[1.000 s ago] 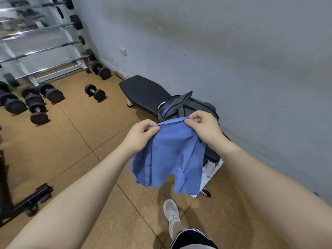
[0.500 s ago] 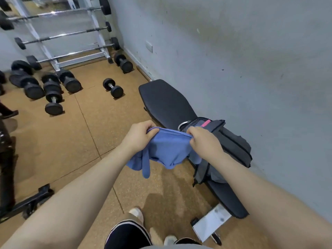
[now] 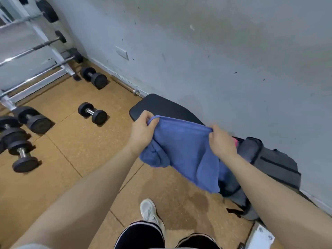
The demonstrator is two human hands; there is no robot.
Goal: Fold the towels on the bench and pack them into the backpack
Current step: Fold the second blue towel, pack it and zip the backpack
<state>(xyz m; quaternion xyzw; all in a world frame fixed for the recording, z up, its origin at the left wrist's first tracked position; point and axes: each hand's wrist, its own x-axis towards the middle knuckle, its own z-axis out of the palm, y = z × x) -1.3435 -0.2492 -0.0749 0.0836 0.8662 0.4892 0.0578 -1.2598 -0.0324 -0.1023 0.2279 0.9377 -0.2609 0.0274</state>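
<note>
Since the earlier frame my hands have spread the blue towel [image 3: 186, 151] wider above the bench [image 3: 161, 106], left hand [image 3: 142, 133] and right hand [image 3: 221, 141] each pinched on a top corner; the bunched lower left part risks a crooked fold, or the hem snagging the open backpack [image 3: 269, 162].

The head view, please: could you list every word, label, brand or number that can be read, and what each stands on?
None can be read.
Dumbbell end faces: any markings too blurred.
Backpack: no legible label.
Blue towel, held by the left hand and right hand: no print visible.
Wall plate: blank.
</note>
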